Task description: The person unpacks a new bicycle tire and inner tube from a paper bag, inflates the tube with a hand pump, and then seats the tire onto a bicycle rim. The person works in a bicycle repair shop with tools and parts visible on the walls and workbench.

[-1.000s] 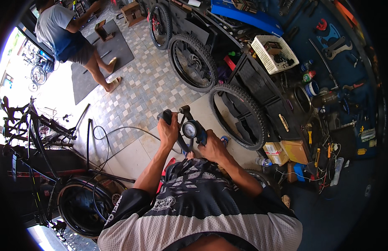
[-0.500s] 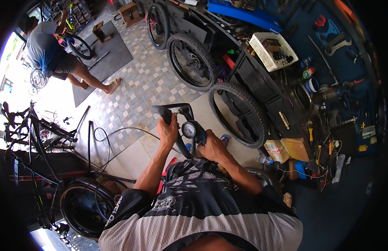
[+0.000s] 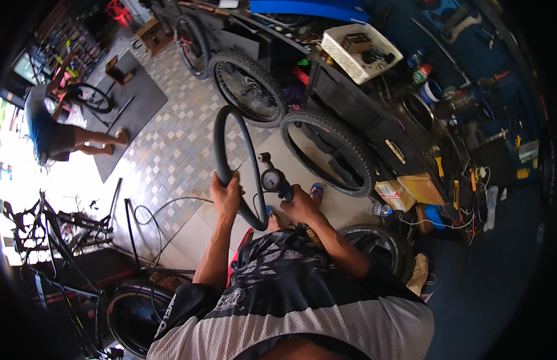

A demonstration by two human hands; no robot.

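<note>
At the far left, a dark bicycle frame (image 3: 47, 225) stood in bright light; above it, a co-worker (image 3: 47, 123) leaned at the edge of a grey mat (image 3: 143, 96). A wheel (image 3: 113, 312) lay at lower left, and a thin black hose (image 3: 182, 199) curved across the tiled floor. At centre, the left hand (image 3: 225, 195) was closed around a plump black inner tube (image 3: 221, 144), which formed a raised, elongated loop in front of the wearer. Immediately right of the loop was an inflator (image 3: 270, 180) with a round dial; contact between the two could not be determined. The right hand (image 3: 301, 207) was wrapped around the inflator's blue handle. Farther right, a knobbly tyre (image 3: 363, 157) leaned against a dark cabinet (image 3: 365, 111), beneath a white basket (image 3: 341, 60); a carton (image 3: 425, 187) occupied the area beyond.
</note>
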